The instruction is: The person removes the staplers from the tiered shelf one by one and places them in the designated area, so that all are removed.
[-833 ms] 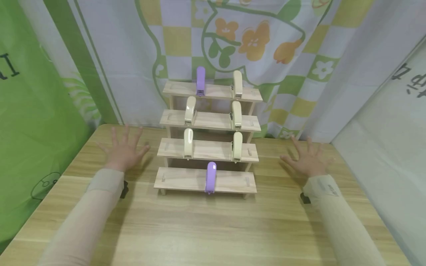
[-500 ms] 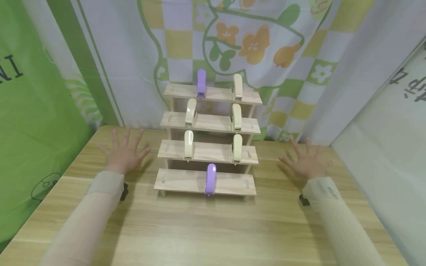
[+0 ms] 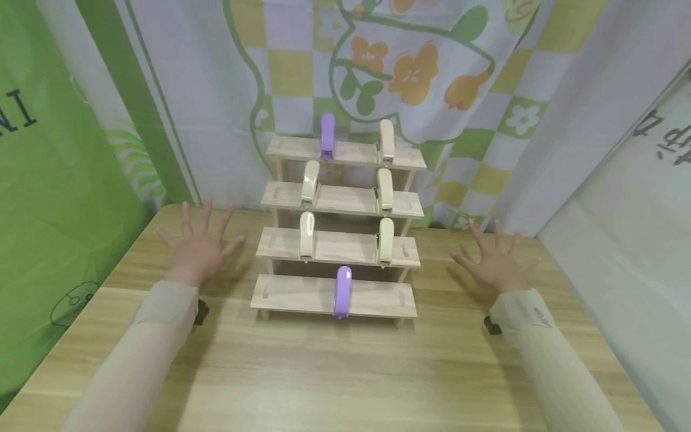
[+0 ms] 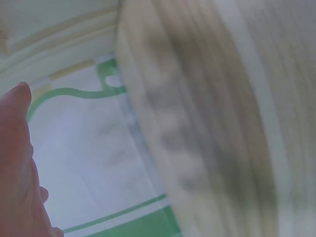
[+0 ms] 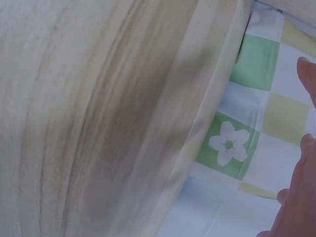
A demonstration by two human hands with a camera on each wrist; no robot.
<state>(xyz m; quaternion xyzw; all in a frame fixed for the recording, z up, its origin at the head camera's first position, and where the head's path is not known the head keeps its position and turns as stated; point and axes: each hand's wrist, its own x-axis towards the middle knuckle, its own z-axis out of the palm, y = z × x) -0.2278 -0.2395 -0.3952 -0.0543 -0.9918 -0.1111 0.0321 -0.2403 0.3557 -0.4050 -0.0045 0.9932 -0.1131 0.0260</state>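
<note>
In the head view a four-step wooden display rack stands mid-table and bears several small staplers. A purple stapler sits on the lowest step, and another purple stapler on the top step, left of a beige stapler. Two cream staplers stand on each middle step, among them a left one and a right one on the lower of these. My left hand, fingers spread, is left of the rack over the table, holding nothing. On the other side my right hand is likewise spread and bare.
The wooden table extends in front of the rack and under both arms. Behind it hangs a patterned curtain. Green cloth borders the left side, and a pale cloth the right.
The head view has tilted slightly, so the rack appears a little lower. Both hands stay spread and almost still, and the staplers keep their places.
</note>
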